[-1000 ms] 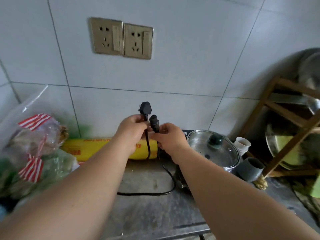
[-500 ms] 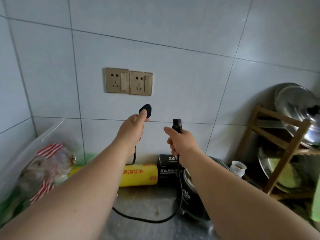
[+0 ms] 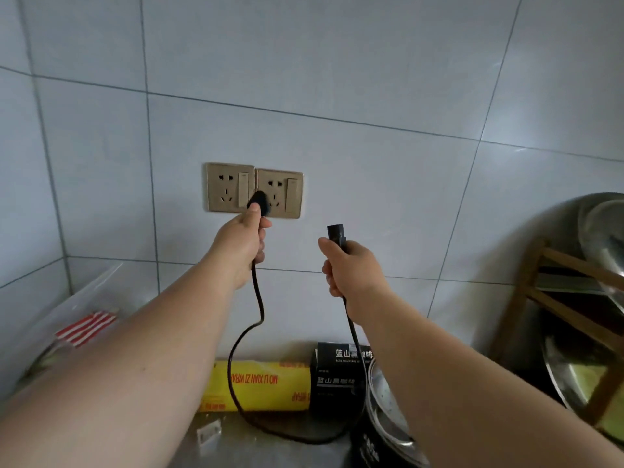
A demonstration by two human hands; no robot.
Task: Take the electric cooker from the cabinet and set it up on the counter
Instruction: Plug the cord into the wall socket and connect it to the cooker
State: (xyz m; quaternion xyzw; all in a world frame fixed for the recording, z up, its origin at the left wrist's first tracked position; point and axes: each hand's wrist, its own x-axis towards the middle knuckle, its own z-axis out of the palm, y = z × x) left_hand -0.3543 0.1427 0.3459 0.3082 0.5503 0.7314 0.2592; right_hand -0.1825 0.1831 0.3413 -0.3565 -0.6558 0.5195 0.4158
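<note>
One clear plastic bag [image 3: 77,319] lies at the far left of the counter; its contents are blurred apart from a red-and-white striped wrapper [image 3: 86,327] showing through the film.

Two gold-coloured wall sockets are set side by side in the grey tiled wall [image 3: 371,96]: a left socket plate [image 3: 229,187] and a right socket plate [image 3: 282,194], each with one rocker switch. The left hand [image 3: 241,244] is closed around one black wall plug [image 3: 259,203], thumb on top, holding it in front of the seam between the two plates; whether the pins have entered a socket cannot be told.

One black power cord [image 3: 243,336] hangs from that plug, loops down onto the grey counter [image 3: 270,447] and rises again to the right hand [image 3: 351,268], which is fisted around the cord just below one black appliance connector [image 3: 336,233], held upright and apart from the wall.

Against the wall on the counter lies one yellow roll box of cling wrap [image 3: 260,386], touching one black printed carton [image 3: 337,376] to its right.

The round electric cooker with a black body and a metal-rimmed lid [image 3: 385,420] stands on the counter below the right forearm, partly hidden by it; what it contains cannot be seen.

At the far right one wooden rack [image 3: 570,298] holds metal pans and lids [image 3: 604,238]; their count cannot be told.
</note>
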